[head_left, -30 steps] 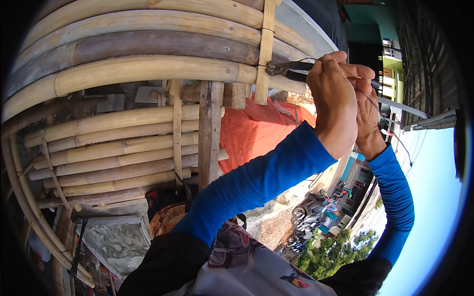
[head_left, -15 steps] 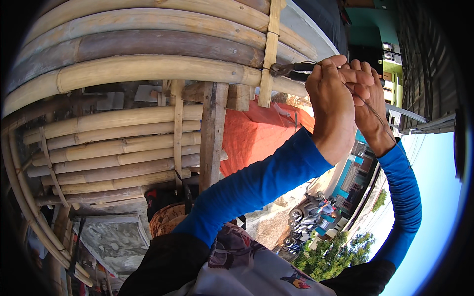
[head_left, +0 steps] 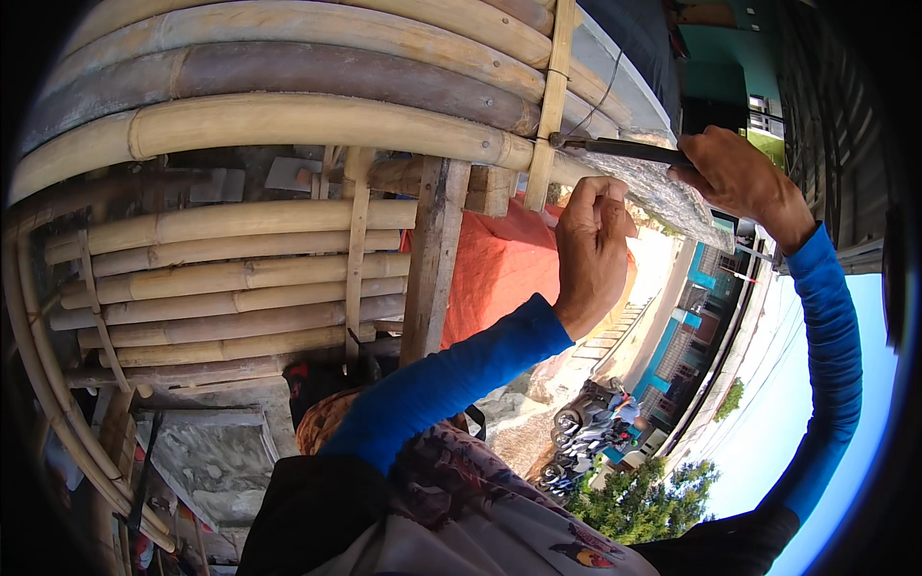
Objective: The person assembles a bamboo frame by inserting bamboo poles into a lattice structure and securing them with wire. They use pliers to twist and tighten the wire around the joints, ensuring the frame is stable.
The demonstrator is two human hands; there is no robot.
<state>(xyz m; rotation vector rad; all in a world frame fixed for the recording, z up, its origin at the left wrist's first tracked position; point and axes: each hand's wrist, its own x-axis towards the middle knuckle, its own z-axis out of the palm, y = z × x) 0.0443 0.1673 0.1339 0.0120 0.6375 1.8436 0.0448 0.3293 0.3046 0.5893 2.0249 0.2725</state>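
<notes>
My right hand (head_left: 747, 180) is closed around the black handles of a pair of pincers (head_left: 634, 149), which point left. Their jaws touch the upright bamboo slat (head_left: 549, 110), at the edge where it crosses the lowest long bamboo pole (head_left: 317, 125). A thin dark wire (head_left: 612, 84) rises in a loose curve from near the jaws. Below the pincers, close to the pole's right end, my left hand (head_left: 594, 254) is raised with its fingers curled together. Whatever those fingers hold, if anything, is hidden.
A second bamboo rack (head_left: 240, 274) lies below, beside a wooden post (head_left: 437, 254). An orange sheet (head_left: 495, 274) hangs behind the post. A rough concrete ledge (head_left: 672, 197) is just beneath the pincers. Parked motorcycles (head_left: 595, 422) stand farther off.
My hands have come apart: the left has dropped lower and leftward off the pincers, while the right has moved rightward, gripping the handles. The wire now stands loose above the pincers.
</notes>
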